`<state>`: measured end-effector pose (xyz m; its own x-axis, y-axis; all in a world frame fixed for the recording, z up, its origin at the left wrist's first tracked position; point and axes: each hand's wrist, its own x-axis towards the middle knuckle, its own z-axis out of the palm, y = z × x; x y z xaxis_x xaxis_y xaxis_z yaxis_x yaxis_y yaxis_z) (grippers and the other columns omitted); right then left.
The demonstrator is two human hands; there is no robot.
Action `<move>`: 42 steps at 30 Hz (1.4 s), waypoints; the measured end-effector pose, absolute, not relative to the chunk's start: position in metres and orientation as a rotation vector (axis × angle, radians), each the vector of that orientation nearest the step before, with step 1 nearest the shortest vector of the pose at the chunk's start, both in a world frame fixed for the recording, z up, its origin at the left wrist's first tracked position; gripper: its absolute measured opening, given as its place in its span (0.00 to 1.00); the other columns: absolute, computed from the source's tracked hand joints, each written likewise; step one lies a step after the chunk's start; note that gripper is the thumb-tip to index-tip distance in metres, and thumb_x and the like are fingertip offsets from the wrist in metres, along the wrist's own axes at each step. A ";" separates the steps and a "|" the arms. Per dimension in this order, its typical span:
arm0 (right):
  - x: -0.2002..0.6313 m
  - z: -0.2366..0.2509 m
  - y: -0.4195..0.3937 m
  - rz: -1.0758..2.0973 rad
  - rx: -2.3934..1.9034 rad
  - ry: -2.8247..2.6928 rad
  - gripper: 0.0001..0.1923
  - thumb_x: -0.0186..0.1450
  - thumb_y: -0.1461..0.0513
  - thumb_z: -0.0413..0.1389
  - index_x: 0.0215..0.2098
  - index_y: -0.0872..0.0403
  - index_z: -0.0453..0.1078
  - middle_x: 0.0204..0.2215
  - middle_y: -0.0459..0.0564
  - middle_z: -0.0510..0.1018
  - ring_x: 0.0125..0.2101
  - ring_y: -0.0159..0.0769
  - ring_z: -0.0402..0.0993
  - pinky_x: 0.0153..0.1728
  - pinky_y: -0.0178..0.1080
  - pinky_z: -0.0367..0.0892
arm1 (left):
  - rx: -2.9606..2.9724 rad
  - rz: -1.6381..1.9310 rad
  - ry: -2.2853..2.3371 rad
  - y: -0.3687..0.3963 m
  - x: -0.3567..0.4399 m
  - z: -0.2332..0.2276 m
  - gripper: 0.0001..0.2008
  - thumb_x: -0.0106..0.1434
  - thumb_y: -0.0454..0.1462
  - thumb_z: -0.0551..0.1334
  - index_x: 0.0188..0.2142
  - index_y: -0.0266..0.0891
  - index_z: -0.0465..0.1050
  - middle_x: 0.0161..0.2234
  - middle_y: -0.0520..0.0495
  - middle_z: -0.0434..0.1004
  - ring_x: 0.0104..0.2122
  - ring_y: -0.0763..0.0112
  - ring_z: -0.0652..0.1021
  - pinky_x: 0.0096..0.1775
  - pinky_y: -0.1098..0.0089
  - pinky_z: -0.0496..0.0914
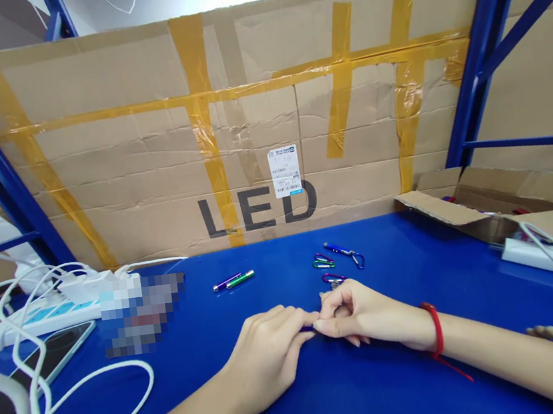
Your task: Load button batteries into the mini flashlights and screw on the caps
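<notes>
L hand (269,352) & R hand (357,314) meet fingertip to fingertip near table's (415,270) front edge, both pinched on small purple item (310,328), mostly hidden; its long axis runs left-right. Open cardboard box (488,208) at right edge, contents unclear. Purple/green mini torches (234,281) mid-table, point toward right-back.

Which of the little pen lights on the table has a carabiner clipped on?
The blue pen light farthest back, right of centre. The purple pen light and green pen light, lying side by side to its left, have none.

Left hand (268,349) and right hand (360,311), fingertips pinched together
</notes>
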<state>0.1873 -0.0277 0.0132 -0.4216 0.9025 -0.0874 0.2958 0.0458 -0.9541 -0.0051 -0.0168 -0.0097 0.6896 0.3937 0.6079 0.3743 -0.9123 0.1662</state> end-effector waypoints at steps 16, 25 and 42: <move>0.192 0.013 -0.027 1.409 -1.168 -1.783 0.20 0.48 0.50 0.64 0.23 0.61 0.71 0.12 0.41 0.62 0.13 0.22 0.58 0.13 0.26 0.50 | 2.847 1.029 0.642 -0.018 -0.006 -0.008 0.09 0.64 0.30 0.53 0.41 0.41 0.67 0.31 0.51 0.75 0.29 0.71 0.74 0.31 0.74 0.65; 0.192 0.013 -0.026 1.433 -1.157 -1.772 0.22 0.49 0.48 0.63 0.23 0.61 0.70 0.12 0.41 0.62 0.13 0.22 0.57 0.13 0.26 0.49 | 2.784 0.977 0.676 -0.018 -0.006 -0.006 0.08 0.64 0.31 0.53 0.41 0.43 0.66 0.33 0.54 0.75 0.31 0.73 0.75 0.32 0.74 0.66; 0.192 0.015 -0.026 1.415 -1.184 -1.769 0.24 0.48 0.46 0.62 0.23 0.60 0.70 0.11 0.41 0.62 0.13 0.21 0.56 0.14 0.27 0.47 | 2.757 0.993 0.679 -0.018 -0.005 -0.004 0.06 0.64 0.31 0.54 0.39 0.42 0.65 0.34 0.54 0.75 0.32 0.74 0.75 0.33 0.76 0.66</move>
